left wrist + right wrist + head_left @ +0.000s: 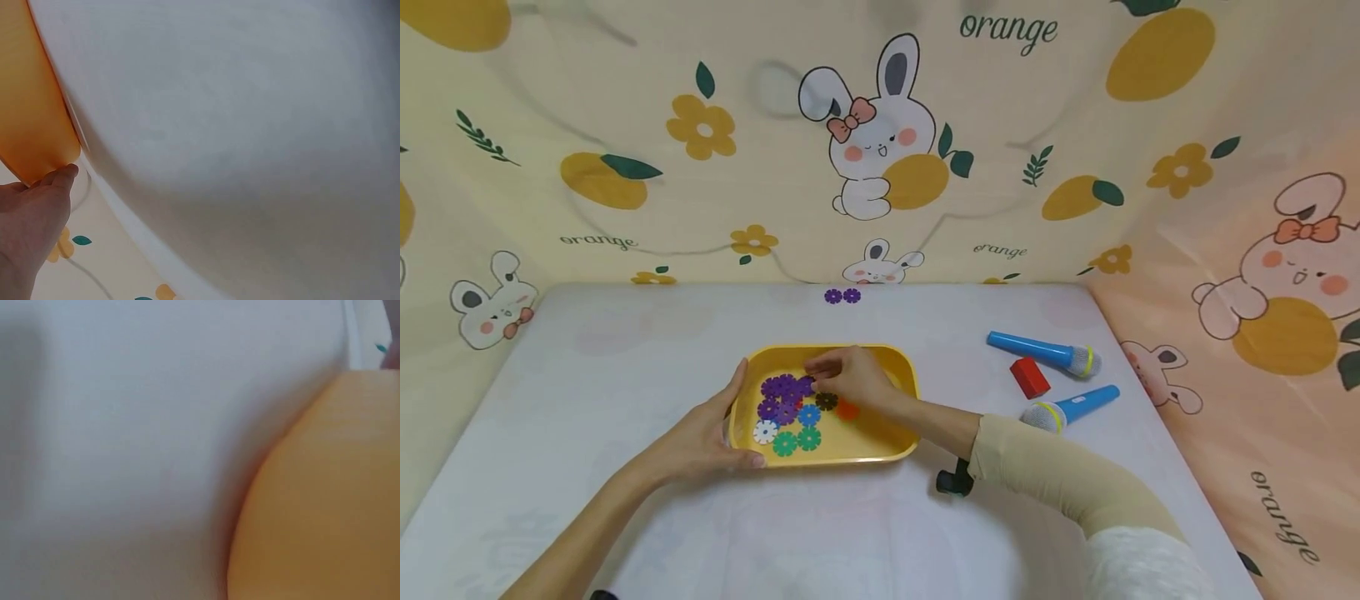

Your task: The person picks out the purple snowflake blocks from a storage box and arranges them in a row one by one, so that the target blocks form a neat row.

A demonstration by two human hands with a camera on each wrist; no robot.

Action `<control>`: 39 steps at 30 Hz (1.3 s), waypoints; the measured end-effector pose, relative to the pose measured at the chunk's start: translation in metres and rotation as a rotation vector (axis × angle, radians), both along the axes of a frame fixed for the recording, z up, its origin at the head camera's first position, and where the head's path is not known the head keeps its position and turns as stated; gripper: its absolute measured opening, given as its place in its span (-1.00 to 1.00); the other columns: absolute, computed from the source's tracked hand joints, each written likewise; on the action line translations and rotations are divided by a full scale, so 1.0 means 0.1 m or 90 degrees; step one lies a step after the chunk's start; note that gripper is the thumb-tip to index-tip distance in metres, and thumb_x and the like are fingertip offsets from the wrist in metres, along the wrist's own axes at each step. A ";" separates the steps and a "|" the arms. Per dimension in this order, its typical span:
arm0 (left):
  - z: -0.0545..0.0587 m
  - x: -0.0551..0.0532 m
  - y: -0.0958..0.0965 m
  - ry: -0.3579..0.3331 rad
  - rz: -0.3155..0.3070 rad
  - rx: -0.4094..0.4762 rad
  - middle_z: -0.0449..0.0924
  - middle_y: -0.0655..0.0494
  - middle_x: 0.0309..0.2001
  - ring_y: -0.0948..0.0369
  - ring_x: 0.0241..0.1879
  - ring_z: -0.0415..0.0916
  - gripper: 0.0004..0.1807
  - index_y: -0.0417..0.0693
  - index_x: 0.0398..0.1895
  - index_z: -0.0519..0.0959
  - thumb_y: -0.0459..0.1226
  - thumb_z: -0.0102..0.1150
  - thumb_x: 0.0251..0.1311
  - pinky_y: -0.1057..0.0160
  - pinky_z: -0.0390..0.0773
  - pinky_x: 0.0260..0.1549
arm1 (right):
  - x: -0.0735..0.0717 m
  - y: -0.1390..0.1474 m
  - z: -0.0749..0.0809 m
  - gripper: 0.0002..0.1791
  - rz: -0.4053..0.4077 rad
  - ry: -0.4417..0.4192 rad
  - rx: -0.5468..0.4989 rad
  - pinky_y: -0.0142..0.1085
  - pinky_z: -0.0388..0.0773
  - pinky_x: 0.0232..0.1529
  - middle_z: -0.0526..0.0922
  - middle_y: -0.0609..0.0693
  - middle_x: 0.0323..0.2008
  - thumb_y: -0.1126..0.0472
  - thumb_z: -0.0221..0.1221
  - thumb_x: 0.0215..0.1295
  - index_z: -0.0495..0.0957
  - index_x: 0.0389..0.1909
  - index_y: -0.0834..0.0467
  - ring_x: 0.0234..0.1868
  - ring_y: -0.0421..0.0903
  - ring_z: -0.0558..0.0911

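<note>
A yellow tray [850, 450] stands on the white table, with my left hand [703, 442] gripping its left end. The thumb lies at the tray's front rim, and the fingers reach round the outer wall. In the left wrist view the left hand [37, 212] touches the tray's orange-lit side [37, 94]. My right hand [857, 379] reaches down inside the tray, fingertips right at a purple notched disc [806, 386]; I cannot tell whether it pinches it. Several purple discs [769, 408] lie bunched beside white [765, 431], green [785, 443], blue [808, 415], black [827, 402] and orange-red [847, 409] ones.
Two purple discs [842, 296] lie side by side near the table's back edge. To the right are two blue toy microphones, one farther back [1033, 346] and one nearer [1086, 403], with a red block [1030, 377] between them. Patterned cloth [737, 183] hangs behind the table.
</note>
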State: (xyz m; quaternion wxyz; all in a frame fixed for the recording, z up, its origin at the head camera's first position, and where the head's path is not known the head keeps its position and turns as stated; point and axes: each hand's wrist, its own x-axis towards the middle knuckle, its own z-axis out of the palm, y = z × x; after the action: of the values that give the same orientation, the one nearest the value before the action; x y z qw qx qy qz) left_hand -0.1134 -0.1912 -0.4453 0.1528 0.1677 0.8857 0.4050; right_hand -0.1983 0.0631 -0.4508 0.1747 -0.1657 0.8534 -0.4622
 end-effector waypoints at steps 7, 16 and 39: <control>0.04 -0.01 -0.01 0.002 0.000 -0.003 -0.20 -0.28 0.56 -0.32 0.47 -0.10 0.48 -0.09 0.59 -0.40 0.08 0.56 -0.12 -0.30 0.08 0.36 | 0.11 -0.18 -0.08 -0.59 -0.015 0.097 0.074 -0.44 0.61 -0.04 0.74 0.01 -0.05 0.29 0.41 0.17 0.66 0.06 0.22 -0.10 -0.17 0.67; 0.03 -0.01 -0.01 0.000 0.006 -0.003 -0.22 -0.29 0.56 -0.33 0.47 -0.11 0.49 -0.10 0.59 -0.40 0.08 0.56 -0.13 -0.29 0.08 0.36 | 0.16 -0.22 -0.14 -0.66 -0.022 0.158 0.082 -0.49 0.60 -0.11 0.75 -0.01 -0.14 0.33 0.43 0.12 0.68 -0.05 0.21 -0.17 -0.19 0.67; 0.00 0.01 0.01 0.011 -0.008 0.007 -0.17 -0.33 0.55 -0.32 0.46 -0.08 0.48 -0.11 0.59 -0.39 0.10 0.55 -0.13 -0.28 0.09 0.36 | 0.16 -0.04 0.03 -0.90 -0.030 0.043 0.022 -0.47 0.61 -0.41 0.71 -0.19 -0.44 0.35 0.34 0.22 0.76 -0.30 0.11 -0.44 -0.27 0.61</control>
State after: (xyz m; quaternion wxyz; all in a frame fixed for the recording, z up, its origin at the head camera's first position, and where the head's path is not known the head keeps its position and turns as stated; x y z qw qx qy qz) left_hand -0.1126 -0.1906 -0.4450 0.1467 0.1776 0.8837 0.4074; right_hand -0.1824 0.0593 -0.4479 0.1378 -0.1581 0.8704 -0.4454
